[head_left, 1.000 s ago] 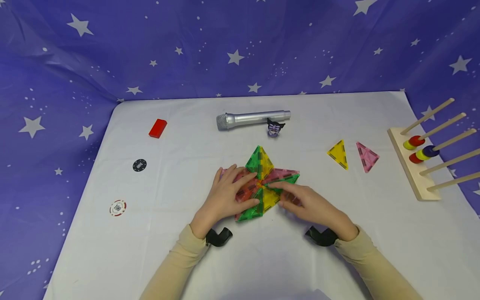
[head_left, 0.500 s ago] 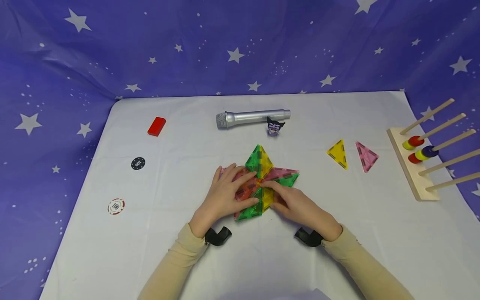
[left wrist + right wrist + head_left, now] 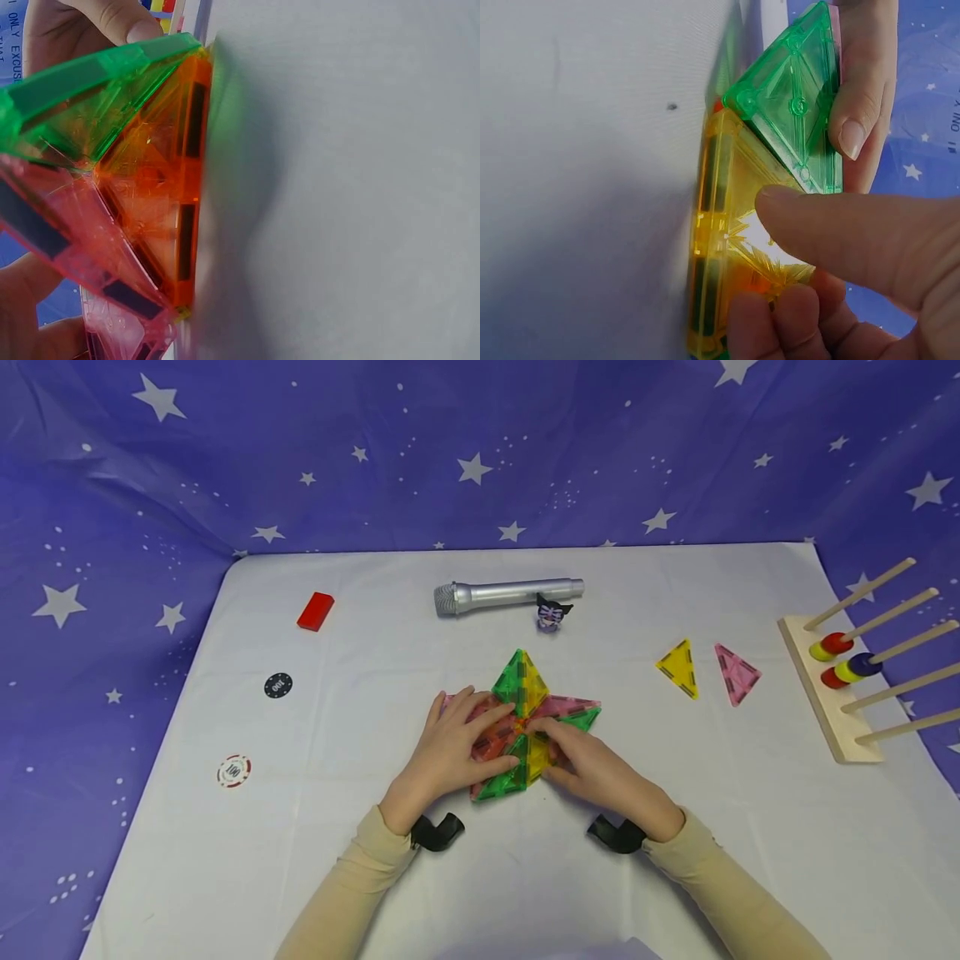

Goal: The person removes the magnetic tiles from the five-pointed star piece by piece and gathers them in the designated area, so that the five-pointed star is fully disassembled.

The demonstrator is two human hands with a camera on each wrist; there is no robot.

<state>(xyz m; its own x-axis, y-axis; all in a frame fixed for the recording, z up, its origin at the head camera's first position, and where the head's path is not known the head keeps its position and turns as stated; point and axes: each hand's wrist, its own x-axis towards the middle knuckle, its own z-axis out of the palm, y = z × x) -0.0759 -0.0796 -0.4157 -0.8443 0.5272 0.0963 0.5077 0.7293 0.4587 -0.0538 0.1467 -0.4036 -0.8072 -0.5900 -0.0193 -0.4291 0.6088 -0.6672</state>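
A star-shaped build of translucent triangular magnetic tiles [image 3: 512, 677] lies mid-table, in green, yellow, pink, red and orange. My left hand [image 3: 448, 750] spans its left side, with spread fingers over the red and pink tiles and the thumb against a green tile [image 3: 90, 90]. An orange tile [image 3: 154, 187] faces the left wrist camera. My right hand [image 3: 603, 767] pinches the front yellow tile [image 3: 731, 161], thumb on its face and fingers curled by its lower edge. Beside it stands a green tile [image 3: 799, 97]. Both hands cover parts of the build.
Loose yellow [image 3: 681, 670] and pink [image 3: 738, 675] triangle tiles lie to the right, near a wooden peg rack [image 3: 832, 693] with coloured rings. Behind are a silver microphone [image 3: 513, 594] and a small figure [image 3: 551, 614]. A red block [image 3: 316, 612] and two poker chips [image 3: 278, 685] lie left.
My right hand has shifted left along the build, from the green tile at its right to the yellow front tile, then stayed there. My left hand has hardly moved.
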